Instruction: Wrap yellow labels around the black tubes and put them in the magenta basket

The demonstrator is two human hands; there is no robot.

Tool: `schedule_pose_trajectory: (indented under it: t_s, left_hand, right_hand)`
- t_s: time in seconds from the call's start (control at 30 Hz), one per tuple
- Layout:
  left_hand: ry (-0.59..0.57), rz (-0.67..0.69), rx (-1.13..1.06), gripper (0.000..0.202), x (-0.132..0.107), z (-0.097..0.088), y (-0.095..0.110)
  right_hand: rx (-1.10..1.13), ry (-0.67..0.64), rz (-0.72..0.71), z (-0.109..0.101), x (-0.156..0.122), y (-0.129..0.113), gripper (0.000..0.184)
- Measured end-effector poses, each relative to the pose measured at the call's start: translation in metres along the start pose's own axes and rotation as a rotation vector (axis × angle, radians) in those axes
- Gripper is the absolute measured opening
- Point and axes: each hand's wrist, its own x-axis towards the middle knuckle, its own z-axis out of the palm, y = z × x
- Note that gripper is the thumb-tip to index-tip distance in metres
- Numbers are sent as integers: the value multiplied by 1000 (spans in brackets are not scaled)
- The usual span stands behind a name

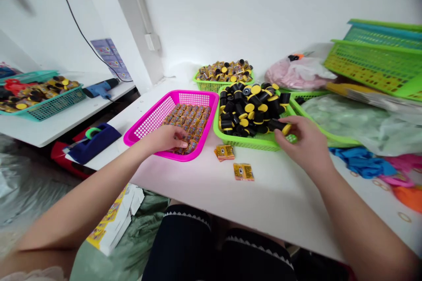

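My right hand [305, 140] grips a black cylinder with a yellow end cap [280, 126] between thumb and fingers, at the front right of a green basket [244, 140]. That basket is heaped with similar black-and-yellow cylinders [249, 107]. Over at the left, my left hand [170, 137] reaches over the front rim of a pink basket [145, 120], its fingers curled down among gold-labelled cylinders [193, 118] standing in close rows. What those fingers hold, if anything, is hidden. Between the hands, two small stacks of gold labels [224, 152] [244, 171] lie on the white table [211, 189].
Behind stands another green basket [224, 85] of labelled cylinders. A blue tape dispenser [95, 142] sits at the table's left edge. At right are stacked baskets [379, 61], plastic bags [356, 116] and deflated balloons [365, 162]. A side table holds a heat gun [100, 88] and a teal basket [59, 103].
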Motion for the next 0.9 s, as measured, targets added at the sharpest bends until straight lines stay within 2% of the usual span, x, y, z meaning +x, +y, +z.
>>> schedule_pose_trajectory:
  t_s: [0.07,0.13,0.23,0.3,0.33,0.37,0.43,0.47,0.5,0.53,0.57,0.63,0.7,0.77,0.9]
  left_hand:
    - [-14,116,10,49,2,1,-3]
    - [-55,213,17,41,5,0,-8]
    - [-92,246,58,38,8,-3,-16]
    - [-47,303,117,38,6,-4,-15]
    - [43,330,147,38,2,-3,-10]
    - [181,352,169,37,-4,1,-2]
    - [510,429,179,33,-19,16,24]
    - [623,501,174,32,-27,28,40]
    - [658,622,172,31,-33,43,57]
    - [608,770,178,32,-37,59,74]
    - [484,851,210,33,-38,76,91]
    - [363,784,295,37,-31,107,118]
    - [238,712,396,34,-19,128,135]
    - [185,710,507,37,-10,138,142]
    - [236,780,691,55,-14,138,144]
  right_hand:
    - [28,64,-110,-2,-8,1,25]
    - [57,62,-166,-3,-11,3,23]
    - [76,52,-212,-4,-12,5,22]
    - [72,63,-243,-4,-12,4,22]
    - [70,66,-253,-3,-13,4,22]
    - [73,74,-257,-2,-13,4,24]
    - [99,93,-242,0,-14,4,29]
    - [116,103,-231,2,-15,4,32]
    - [129,111,-226,3,-16,4,34]
    - [134,112,-234,4,-16,4,33]
    - [128,109,-253,5,-16,4,31]
    - [102,97,-307,5,-17,5,25]
    - [85,101,-347,5,-17,5,23]
    - [86,103,-360,5,-17,5,23]
    - [98,86,-380,4,-17,5,23]
